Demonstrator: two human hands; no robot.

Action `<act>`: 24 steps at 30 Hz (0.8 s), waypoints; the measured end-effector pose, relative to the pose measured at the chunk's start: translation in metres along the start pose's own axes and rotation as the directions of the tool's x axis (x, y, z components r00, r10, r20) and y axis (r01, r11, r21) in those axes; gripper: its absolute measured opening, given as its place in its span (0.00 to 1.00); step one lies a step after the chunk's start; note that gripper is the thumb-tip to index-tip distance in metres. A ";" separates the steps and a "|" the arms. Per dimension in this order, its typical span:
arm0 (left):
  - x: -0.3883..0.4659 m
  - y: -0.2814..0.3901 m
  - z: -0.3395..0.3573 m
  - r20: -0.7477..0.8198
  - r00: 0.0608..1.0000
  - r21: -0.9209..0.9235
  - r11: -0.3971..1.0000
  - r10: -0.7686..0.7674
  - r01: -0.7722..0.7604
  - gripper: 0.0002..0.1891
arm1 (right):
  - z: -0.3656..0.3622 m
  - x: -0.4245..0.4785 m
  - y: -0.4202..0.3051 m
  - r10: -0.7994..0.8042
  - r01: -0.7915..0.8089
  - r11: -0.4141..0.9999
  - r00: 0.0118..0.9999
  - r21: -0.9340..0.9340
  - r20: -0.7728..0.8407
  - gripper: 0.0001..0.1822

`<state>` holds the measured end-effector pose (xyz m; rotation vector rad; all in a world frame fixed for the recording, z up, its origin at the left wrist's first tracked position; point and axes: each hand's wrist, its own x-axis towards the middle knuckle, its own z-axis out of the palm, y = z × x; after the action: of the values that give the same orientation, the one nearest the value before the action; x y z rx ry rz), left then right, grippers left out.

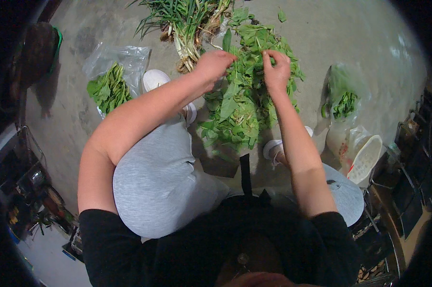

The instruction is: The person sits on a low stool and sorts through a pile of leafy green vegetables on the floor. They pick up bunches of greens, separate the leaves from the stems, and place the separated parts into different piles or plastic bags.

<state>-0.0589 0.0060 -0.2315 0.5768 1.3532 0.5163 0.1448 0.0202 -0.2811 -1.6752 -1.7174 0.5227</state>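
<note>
A loose heap of leafy greens (243,122) lies on the concrete floor between my feet. Over its left side, my left hand (214,68) has its fingertips closed on a leafy green stem (236,70), which hangs down towards the heap. My right hand (277,70) is above the heap's right side, thumb and forefinger brought together. Whether a thin bit of stem is pinched there is too small to tell. Beyond my left hand lies a bundle of green onions (187,36), with roots and soil on the bulbs.
To the left, a bunch of greens (112,88) rests on a clear plastic bag (133,59). On the right, a bag of greens (343,95) stands near a white plastic basket (366,158). A dark stool-like object (34,53) is at far left. Metal-framed items (406,172) line the right edge.
</note>
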 end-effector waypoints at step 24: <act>-0.017 0.031 -0.007 0.066 0.913 0.344 0.850 0.402 -0.399 0.09 | -0.034 -0.002 -0.090 -0.211 0.119 0.967 0.871 0.227 0.443 0.22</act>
<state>-0.0685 0.0193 -0.1996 1.1713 1.3451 0.6162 0.1042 0.0042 -0.1949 -1.3138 -2.0462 1.0395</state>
